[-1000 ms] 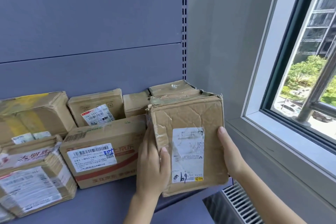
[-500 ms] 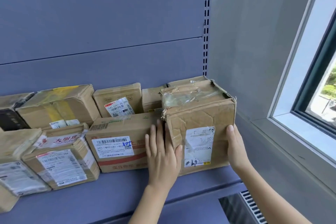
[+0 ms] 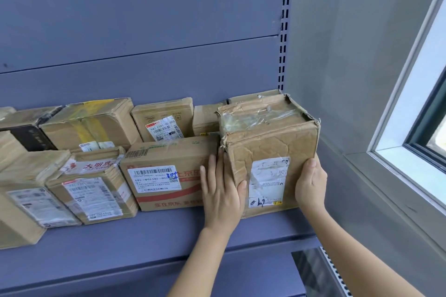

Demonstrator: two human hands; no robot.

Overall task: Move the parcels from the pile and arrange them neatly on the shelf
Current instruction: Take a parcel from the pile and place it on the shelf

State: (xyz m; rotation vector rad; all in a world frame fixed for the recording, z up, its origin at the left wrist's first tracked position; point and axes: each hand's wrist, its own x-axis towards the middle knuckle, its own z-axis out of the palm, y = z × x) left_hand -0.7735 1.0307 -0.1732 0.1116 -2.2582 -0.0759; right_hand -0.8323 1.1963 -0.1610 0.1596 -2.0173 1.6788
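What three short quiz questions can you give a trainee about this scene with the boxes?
1. True or false: the left hand and the right hand both touch the crumpled box.
2. What stands directly left of it? A. box with a red stripe B. bottle C. bag
3. On which side of it is the window?
Key: 1 true; 2 A; 3 right.
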